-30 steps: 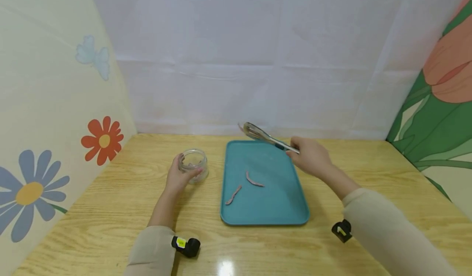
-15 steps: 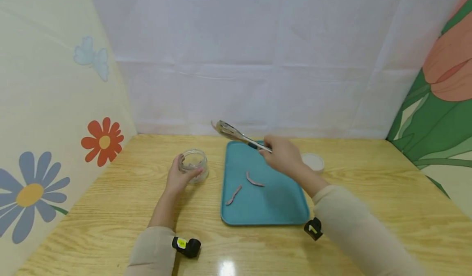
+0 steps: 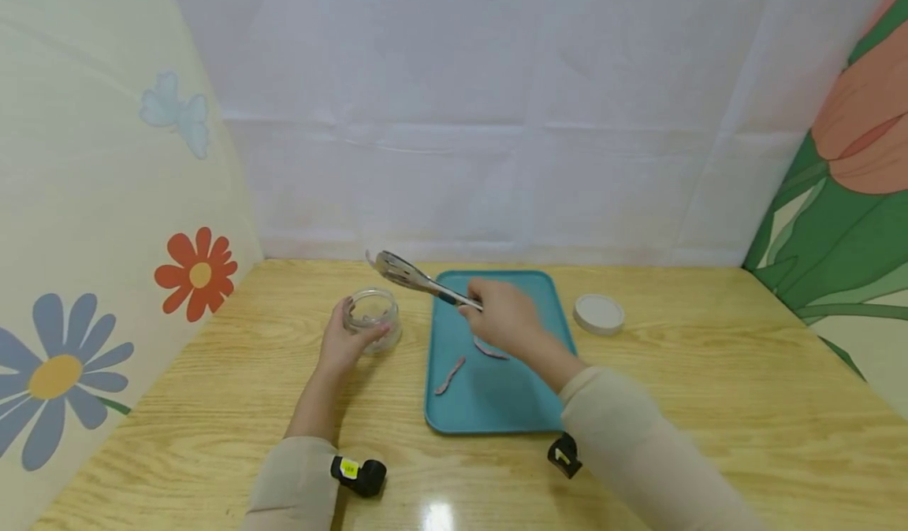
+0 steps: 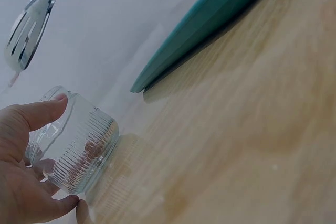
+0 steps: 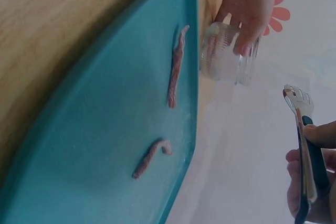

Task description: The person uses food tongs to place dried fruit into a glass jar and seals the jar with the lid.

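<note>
Near the jar's mouth, up in the air and clear of the glass, a thin pinkish strip (image 4: 14, 78) pokes from the tip of the tongs (image 3: 429, 285). Your right hand (image 3: 504, 310) has its fingers wrapped round the handles; whether the head pinches the strip firmly, you cannot tell from here. Your left hand (image 3: 345, 340) curls round the glass jar (image 4: 86, 135), thumb on the near side, and keeps it upright on the table (image 3: 213, 405), left of the blue tray (image 3: 496, 405).

By the look of it, the work is partway along. Some reddish-brown pieces (image 4: 93, 148) lie low in the jar, though the ribbed glass blurs how many. What is left, you would judge, is the strip in the tongs plus two more on the tray: a slightly wavy strip (image 5: 177, 69) close to the tray's left edge, and a bent strip (image 5: 153, 157) nearer the middle, partly hidden under your right hand in the head view.

Off to the right of the tray, a round white lid (image 3: 599, 314) rests flat on the table, so the jar is uncovered. Nothing seems to block the gap between tongs and jar; your own thumb, close by the rim, is the likeliest thing to catch a dangling end.
</note>
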`<state>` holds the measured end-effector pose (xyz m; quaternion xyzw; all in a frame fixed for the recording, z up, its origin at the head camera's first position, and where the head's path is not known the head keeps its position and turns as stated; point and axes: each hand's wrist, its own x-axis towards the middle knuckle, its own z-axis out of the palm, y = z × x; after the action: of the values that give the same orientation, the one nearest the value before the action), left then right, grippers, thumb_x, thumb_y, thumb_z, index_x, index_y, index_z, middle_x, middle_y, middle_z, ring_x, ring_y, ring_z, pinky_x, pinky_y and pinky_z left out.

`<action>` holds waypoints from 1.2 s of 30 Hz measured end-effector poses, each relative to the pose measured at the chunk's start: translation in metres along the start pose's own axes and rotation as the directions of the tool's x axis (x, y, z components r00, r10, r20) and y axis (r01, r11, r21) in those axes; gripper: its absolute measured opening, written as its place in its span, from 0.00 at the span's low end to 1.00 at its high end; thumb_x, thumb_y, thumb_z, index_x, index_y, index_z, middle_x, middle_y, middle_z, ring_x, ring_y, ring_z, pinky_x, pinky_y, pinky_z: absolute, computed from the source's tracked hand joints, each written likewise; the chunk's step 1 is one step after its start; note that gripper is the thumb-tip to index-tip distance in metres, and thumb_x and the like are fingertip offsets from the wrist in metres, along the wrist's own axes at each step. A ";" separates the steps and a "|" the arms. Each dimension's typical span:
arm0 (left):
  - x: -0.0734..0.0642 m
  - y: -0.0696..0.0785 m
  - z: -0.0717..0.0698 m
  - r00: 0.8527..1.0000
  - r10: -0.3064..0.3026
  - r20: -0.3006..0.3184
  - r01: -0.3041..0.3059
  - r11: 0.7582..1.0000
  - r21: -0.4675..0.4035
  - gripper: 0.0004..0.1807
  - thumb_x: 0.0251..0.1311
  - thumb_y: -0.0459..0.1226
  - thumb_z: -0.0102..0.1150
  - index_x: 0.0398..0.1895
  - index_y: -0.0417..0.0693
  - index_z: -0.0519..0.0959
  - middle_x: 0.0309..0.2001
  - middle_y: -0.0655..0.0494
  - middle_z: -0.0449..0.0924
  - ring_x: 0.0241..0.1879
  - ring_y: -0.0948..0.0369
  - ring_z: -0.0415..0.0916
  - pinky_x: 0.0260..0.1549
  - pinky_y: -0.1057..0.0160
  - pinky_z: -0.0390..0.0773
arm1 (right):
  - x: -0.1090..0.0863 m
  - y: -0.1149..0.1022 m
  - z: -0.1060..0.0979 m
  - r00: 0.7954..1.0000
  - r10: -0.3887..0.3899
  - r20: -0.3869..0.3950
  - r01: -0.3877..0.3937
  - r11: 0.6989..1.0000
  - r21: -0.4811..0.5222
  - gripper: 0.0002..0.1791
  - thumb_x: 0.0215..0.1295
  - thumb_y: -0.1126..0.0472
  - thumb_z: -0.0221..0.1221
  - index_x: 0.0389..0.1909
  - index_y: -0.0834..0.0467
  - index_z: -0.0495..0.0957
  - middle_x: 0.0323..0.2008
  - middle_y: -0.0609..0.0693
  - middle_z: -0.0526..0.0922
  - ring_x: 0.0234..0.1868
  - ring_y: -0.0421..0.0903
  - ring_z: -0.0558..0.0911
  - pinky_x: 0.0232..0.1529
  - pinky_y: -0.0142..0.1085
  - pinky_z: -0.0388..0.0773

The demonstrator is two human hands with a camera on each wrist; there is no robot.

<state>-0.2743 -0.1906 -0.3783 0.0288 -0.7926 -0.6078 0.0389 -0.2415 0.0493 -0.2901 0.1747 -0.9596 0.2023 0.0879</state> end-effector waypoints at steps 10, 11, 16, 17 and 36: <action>0.000 -0.002 0.000 1.000 0.010 -0.003 -0.010 1.000 -0.022 0.50 0.45 0.39 0.64 0.66 0.45 0.42 0.65 0.44 0.42 0.62 0.49 0.39 0.57 0.51 0.46 | -0.002 -0.005 0.021 1.000 -0.019 0.023 0.019 1.000 0.008 0.13 0.58 0.54 0.54 0.20 0.53 0.64 0.15 0.46 0.67 0.13 0.41 0.61 0.11 0.31 0.56; 0.000 -0.002 0.000 1.000 0.010 -0.003 -0.010 1.000 -0.020 0.50 0.45 0.40 0.64 0.66 0.45 0.42 0.65 0.44 0.42 0.62 0.49 0.39 0.57 0.51 0.46 | -0.002 -0.006 0.023 1.000 -0.016 0.027 0.016 1.000 0.007 0.12 0.58 0.54 0.54 0.20 0.53 0.64 0.15 0.46 0.67 0.13 0.41 0.62 0.11 0.31 0.56; -0.001 -0.002 0.000 1.000 0.005 -0.002 -0.005 1.000 -0.007 0.49 0.45 0.40 0.64 0.66 0.46 0.42 0.65 0.44 0.41 0.62 0.49 0.38 0.57 0.51 0.47 | -0.004 -0.006 0.027 0.999 -0.009 0.039 0.009 1.000 0.016 0.12 0.58 0.55 0.55 0.20 0.53 0.64 0.16 0.45 0.68 0.13 0.41 0.63 0.11 0.31 0.57; -0.001 -0.001 0.000 1.000 0.006 -0.001 -0.006 1.000 -0.010 0.49 0.45 0.40 0.64 0.66 0.46 0.42 0.65 0.45 0.41 0.62 0.50 0.38 0.57 0.51 0.47 | -0.004 -0.007 0.028 0.999 -0.010 0.040 0.009 1.000 0.018 0.12 0.58 0.55 0.55 0.20 0.53 0.64 0.16 0.45 0.68 0.13 0.41 0.63 0.11 0.31 0.57; -0.001 0.000 0.000 1.000 0.010 -0.013 -0.010 1.000 0.017 0.48 0.46 0.39 0.64 0.65 0.44 0.43 0.65 0.43 0.42 0.62 0.49 0.39 0.57 0.52 0.46 | -0.006 -0.011 0.031 0.999 0.006 0.049 -0.007 1.000 0.008 0.12 0.57 0.55 0.55 0.20 0.53 0.64 0.16 0.45 0.68 0.13 0.41 0.63 0.11 0.31 0.57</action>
<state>-0.2730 -0.1909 -0.3784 0.0291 -0.7974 -0.6009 0.0469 -0.2350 0.0280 -0.3157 0.1768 -0.9612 0.2020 0.0628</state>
